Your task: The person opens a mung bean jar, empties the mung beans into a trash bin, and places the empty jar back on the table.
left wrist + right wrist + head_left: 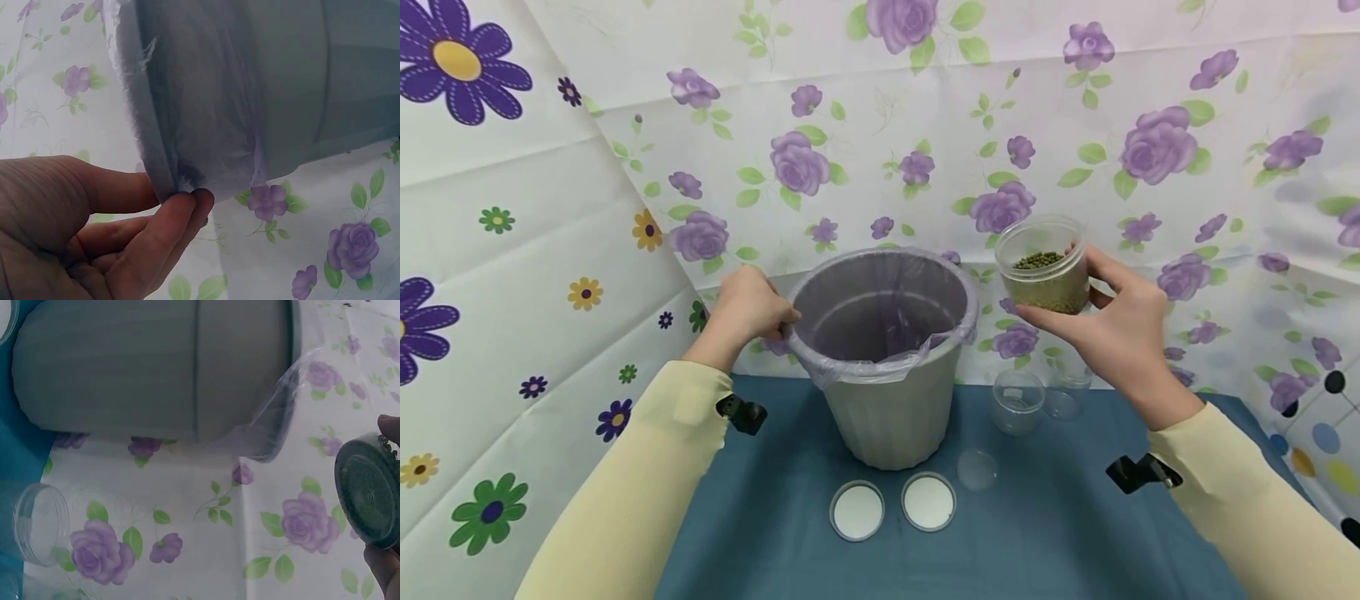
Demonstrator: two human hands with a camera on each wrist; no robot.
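Note:
A grey trash can (891, 417) with a thin purple trash bag (880, 367) folded over its rim stands in the middle of the head view. My left hand (747, 307) pinches the rim and bag at the can's left side; in the left wrist view the thumb (122, 190) and fingertips meet on that edge. To the right of the can, my right hand (1120, 321) holds up a clear plastic jar (1048, 287), lidless and slightly tilted, partly filled with small green beans (1039, 260). The right wrist view shows the jar's base (369, 490).
Two clear jars (1018, 402) (1067, 396) stand on the blue tablecloth (1045, 517) right of the can. Two white-centred lids (858, 511) (928, 502) and a clear lid (977, 470) lie in front. Flowered sheeting (865, 75) hangs behind the table.

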